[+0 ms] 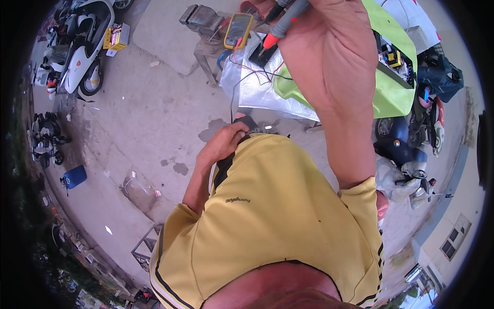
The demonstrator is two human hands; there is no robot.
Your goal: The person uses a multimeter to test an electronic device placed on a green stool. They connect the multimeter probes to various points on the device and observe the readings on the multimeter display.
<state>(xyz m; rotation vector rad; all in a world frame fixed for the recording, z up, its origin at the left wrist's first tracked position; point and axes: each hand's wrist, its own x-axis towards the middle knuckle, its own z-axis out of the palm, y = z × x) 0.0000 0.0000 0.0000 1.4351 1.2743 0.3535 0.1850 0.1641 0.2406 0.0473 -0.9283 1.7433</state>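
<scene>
Head view, looking down past the person's yellow shirt [272, 216]. The right hand [329, 56], raised at about 1 o'clock from the picture's centre, is closed around two multimeter probes [285, 18], a grey one and a darker one, bunched together in the fingers. Their long axes run roughly from 1 o'clock down toward 7 o'clock, and the red tip collar [270, 40] of the grey probe points at the black device [265, 54] lying just beyond it. Thin red and black leads [257, 72] trail from that spot across a silver sheet [257, 90].

The yellow multimeter [237, 30] rests face-up at about 9 o'clock from the probe tips, near them but apart, beside a grey vise-like block [201, 19] on a small stand.

The left hand [224, 144] sits lower, near the picture's centre at the chest, its fingers curled on a small dark object [247, 123] with pale parts; what this is cannot be told. A thin black wire [232, 100] rises from it toward 12 o'clock to the silver sheet.

Of the two hands, the right is clearly the nearer to the black device and meter; the left lies well apart, at 7 o'clock from them. A lime-green cover [393, 82] and an open electronics case [396, 62] lie at 3 o'clock of the right hand
</scene>
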